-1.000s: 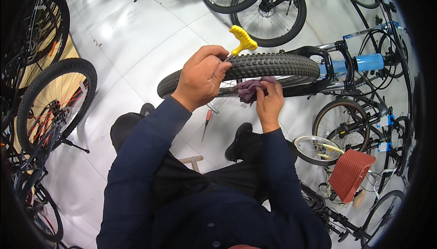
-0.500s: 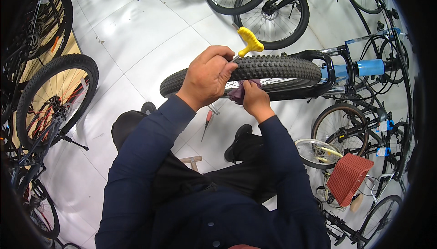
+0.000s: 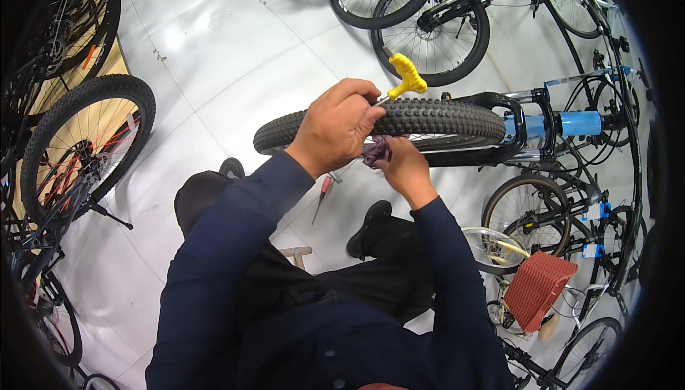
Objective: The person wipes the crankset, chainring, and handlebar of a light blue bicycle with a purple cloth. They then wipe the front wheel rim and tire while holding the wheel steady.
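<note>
My left hand [image 3: 338, 127] is closed at the top of a knobby bicycle tyre [image 3: 457, 120]. It grips the metal shaft of a tool with a yellow T-shaped handle [image 3: 408, 78], which sticks up beyond the fingers. The shaft's lower end is hidden by hand and tyre. Below the tyre, on the near side of the wheel, my right hand [image 3: 407, 171] pinches a crumpled purple cloth [image 3: 377, 152] beside the rim and spokes. The wheel sits in a black fork [image 3: 519, 120] on a bike with a blue frame tube [image 3: 579, 124].
On the floor beneath lie a red-handled screwdriver [image 3: 325, 187] and a wooden piece [image 3: 295, 252] between my legs. Bikes stand along the left, including a knobby wheel [image 3: 44, 115], and at the back. At lower right is a bike with a red woven basket [image 3: 540, 291].
My left hand and the yellow-handled tool have shifted a little to the right along the tyre. My right hand and the cloth have moved slightly. The whole view has tilted a bit.
</note>
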`<state>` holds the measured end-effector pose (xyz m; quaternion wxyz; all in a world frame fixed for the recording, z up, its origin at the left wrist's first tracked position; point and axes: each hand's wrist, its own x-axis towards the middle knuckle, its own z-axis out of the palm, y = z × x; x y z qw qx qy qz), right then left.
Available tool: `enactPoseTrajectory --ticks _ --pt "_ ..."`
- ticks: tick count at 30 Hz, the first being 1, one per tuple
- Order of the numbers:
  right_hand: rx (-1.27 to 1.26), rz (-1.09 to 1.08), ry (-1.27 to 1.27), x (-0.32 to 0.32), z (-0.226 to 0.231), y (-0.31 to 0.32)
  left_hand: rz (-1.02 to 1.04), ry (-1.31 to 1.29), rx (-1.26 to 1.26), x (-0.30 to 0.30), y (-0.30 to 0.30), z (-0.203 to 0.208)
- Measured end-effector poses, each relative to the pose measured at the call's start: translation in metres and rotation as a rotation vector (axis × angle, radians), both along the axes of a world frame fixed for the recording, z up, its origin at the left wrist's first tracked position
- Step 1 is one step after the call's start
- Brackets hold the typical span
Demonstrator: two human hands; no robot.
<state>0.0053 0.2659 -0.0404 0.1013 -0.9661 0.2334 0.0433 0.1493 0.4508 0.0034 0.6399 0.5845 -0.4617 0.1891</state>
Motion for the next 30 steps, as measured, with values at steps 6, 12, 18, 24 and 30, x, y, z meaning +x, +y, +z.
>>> enactPoseTrajectory --ticks 6,12,18,24,30 --pt "-0.037 0.022 -0.141 0.003 -0.032 -0.033 -0.01 0.029 0.027 -0.003 0.0 0.0" --pt "-0.164 0.051 -0.376 0.012 -0.045 -0.034 0.017 0.018 0.031 -0.003 -0.001 0.002" --pt "-0.132 0.098 -0.258 0.009 -0.042 -0.022 0.007 0.005 0.037 -0.002 0.0 0.001" --pt "-0.035 0.159 0.133 0.017 -0.041 -0.037 0.026 -0.018 0.043 -0.002 -0.001 0.002" --pt "-0.023 0.223 0.68 0.064 -0.035 -0.054 0.008 -0.007 0.032 -0.005 0.0 0.002"
